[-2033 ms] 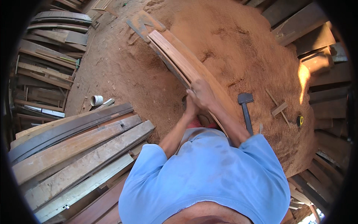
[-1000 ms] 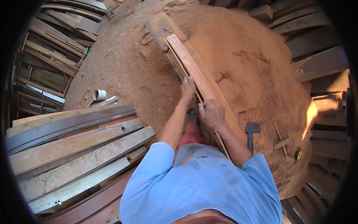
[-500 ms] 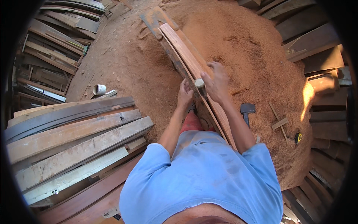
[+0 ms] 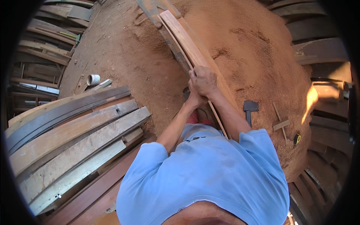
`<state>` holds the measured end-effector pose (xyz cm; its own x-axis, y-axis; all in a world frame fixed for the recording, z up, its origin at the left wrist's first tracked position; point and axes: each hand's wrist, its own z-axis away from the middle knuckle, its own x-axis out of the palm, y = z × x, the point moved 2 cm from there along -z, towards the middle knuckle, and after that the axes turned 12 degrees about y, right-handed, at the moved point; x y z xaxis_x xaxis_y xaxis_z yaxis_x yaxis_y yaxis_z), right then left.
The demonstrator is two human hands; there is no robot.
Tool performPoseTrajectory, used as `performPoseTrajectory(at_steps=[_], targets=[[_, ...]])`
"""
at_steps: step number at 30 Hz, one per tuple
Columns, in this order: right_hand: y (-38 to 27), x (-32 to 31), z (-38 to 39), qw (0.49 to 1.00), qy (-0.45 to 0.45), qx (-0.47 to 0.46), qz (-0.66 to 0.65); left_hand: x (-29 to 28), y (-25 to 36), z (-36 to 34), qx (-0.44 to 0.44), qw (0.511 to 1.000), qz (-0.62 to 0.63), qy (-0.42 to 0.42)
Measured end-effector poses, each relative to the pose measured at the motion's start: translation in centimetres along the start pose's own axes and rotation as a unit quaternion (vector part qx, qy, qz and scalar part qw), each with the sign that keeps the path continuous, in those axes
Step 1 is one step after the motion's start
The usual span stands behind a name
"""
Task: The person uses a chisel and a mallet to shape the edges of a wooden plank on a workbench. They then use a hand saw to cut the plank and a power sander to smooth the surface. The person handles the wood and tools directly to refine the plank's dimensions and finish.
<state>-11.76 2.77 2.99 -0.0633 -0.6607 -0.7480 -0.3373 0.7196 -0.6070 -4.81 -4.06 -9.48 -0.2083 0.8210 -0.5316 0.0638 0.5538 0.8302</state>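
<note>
A long pale reddish wooden plank (image 4: 179,34) lies along a weathered board (image 4: 154,8) with a notched far end, angled away from me across the sawdust. My right hand (image 4: 204,80) is closed at the plank's near part, fingers curled over its left edge. My left hand (image 4: 194,95) is closed just below and left of it, pressed close to the right one and partly covered by it. What the hands grip is hidden. A thin strip (image 4: 219,120) runs down from under them toward my body. A dark hammer-like tool (image 4: 250,106) lies to the right.
Stacked timber (image 4: 75,146) fills the lower left, with a white bucket (image 4: 93,79) behind it. More boards (image 4: 45,52) line the far left, and others (image 4: 315,48) the right. A crossed pair of sticks (image 4: 281,124) and a yellow tape measure (image 4: 297,138) lie in sawdust at right.
Half a second ago my hands were apart, right fingers spread beside a light-capped cylindrical object. Now both are closed together on the plank, and that object is out of sight.
</note>
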Motion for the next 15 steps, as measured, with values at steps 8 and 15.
performPoseTrajectory(at_steps=[8,15], targets=[[0.5,-0.1,-1.0,0.99,0.096,-0.1,0.039,0.7,0.5,-1.9,-0.096,0.957,0.254,0.098],[-2.3,7.0,-9.0,0.985,-0.093,-0.131,0.062,-1.0,-0.6,-4.1,-0.018,0.997,0.007,0.074]])
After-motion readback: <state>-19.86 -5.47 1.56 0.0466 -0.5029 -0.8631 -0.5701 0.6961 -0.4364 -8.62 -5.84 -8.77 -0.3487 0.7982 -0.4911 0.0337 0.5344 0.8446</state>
